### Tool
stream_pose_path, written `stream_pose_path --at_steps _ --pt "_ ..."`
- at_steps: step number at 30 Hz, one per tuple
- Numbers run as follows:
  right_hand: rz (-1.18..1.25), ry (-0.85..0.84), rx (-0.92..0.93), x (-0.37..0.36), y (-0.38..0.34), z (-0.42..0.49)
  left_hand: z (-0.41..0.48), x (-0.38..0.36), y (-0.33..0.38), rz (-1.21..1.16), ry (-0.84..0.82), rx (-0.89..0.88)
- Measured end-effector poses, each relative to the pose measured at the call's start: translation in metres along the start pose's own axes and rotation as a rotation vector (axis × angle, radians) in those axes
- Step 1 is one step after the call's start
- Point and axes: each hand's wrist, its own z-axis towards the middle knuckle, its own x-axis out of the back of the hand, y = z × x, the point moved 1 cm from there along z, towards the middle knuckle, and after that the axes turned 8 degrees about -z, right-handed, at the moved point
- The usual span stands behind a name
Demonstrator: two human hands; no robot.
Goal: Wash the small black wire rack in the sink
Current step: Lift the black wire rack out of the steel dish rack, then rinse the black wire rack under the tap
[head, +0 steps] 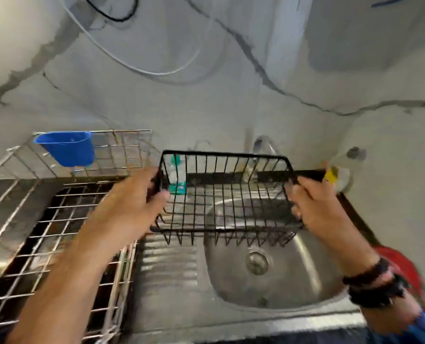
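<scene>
Between the two hands, the small black wire rack hung roughly level, lifted clear of the round stainless steel sink basin beneath them. The left hand gripped the rack's left end with its fingers curled round the side wires. The right hand clasped the right end, its fingers wrapped over the upper rim wire. Two black beaded bracelets circled the right wrist. Below the hands lay the sink's round metal drain plug. Left of the left hand stood a silver wire dish drainer, with a blue plastic cup hooked on its back rail. Beyond the hands, seen through the rack's wires, stood a clear bottle with a teal label and a chrome tap at the marbled wall. Just right of the right forearm showed a blurred red object.
</scene>
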Motion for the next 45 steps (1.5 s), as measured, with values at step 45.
stream_pose_path --at_steps 45 --pt "0.028 0.135 -0.478 0.040 0.241 -0.013 0.249 -0.341 0.058 0.082 0.012 0.152"
